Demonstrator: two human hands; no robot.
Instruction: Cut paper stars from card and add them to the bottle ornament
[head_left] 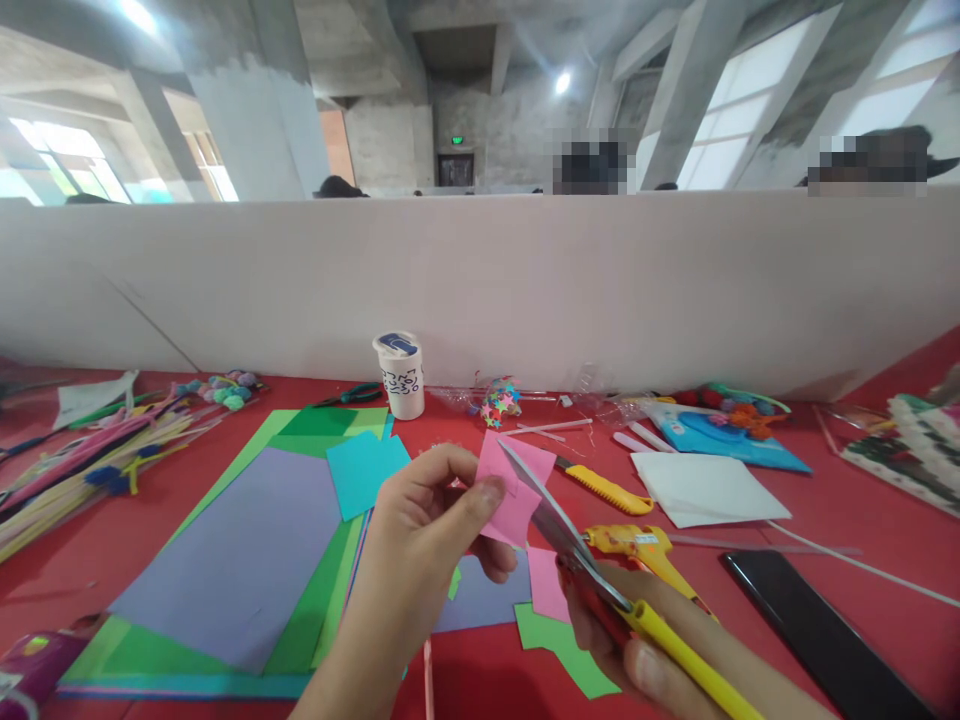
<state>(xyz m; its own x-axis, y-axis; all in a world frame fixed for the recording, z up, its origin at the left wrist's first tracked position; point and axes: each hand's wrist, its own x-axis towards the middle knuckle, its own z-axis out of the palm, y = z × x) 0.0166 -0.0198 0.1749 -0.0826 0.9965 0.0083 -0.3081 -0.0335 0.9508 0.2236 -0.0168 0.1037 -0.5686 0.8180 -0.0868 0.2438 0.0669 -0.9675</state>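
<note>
My left hand (431, 545) pinches a small piece of pink paper (525, 465) between thumb and fingers, holding it up above the table. My right hand (622, 625) grips a pair of scissors (551, 520) with yellow and red handles. Their blades point up and to the left and lie across the pink piece. Whether the paper sits between the blades I cannot tell. Below the hands lie another pink scrap (549, 583), a light green cut piece (574, 650) and a purple sheet (484, 600), partly hidden by my hands.
Left lie stacked green sheets (319, 590), a purple sheet (247, 550), a turquoise piece (364, 470) and pipe cleaners (90, 460). A lidded white cup (403, 375) stands before the white partition (480, 280). Right are a yellow cutter (607, 488), a glue gun (645, 550) and a black phone (817, 630).
</note>
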